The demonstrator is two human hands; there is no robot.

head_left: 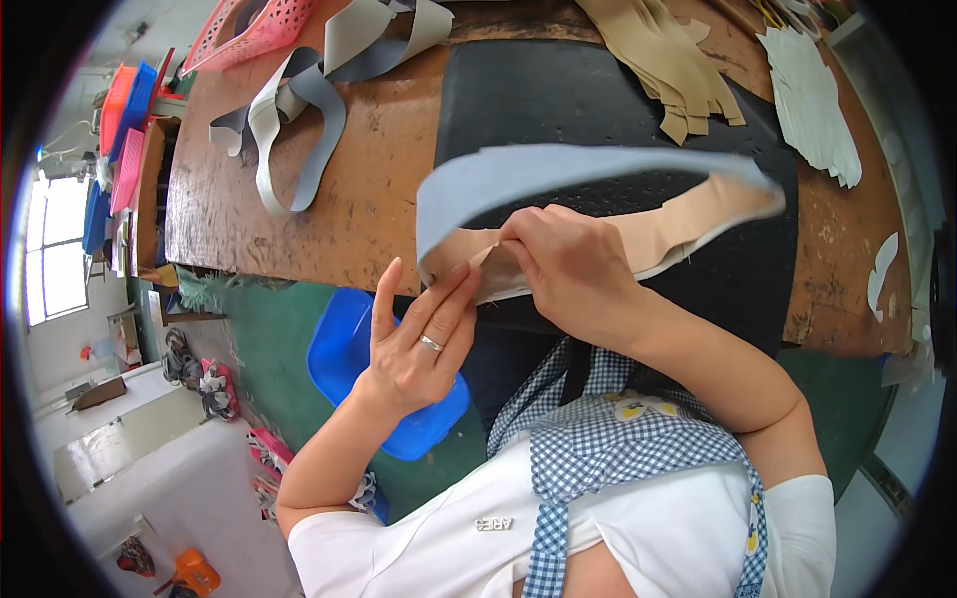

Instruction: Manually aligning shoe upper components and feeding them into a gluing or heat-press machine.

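Between my hands, over the near edge of the table, is a looped band, light blue on the outside and tan on the inside. My right hand pinches the tan lining at the near side of the loop, with its fingertips bent down. My left hand wears a ring and grips the same near edge just to the left. Its fingertips press on the band while one finger sticks up apart; the thumb is hidden. The far right end of the loop hangs free and is slightly blurred.
A black mat covers the table's middle. Tan strips, white strips and curved grey-white pieces lie around it. A pink basket stands at the far left. Below the table edge is a blue plastic bin.
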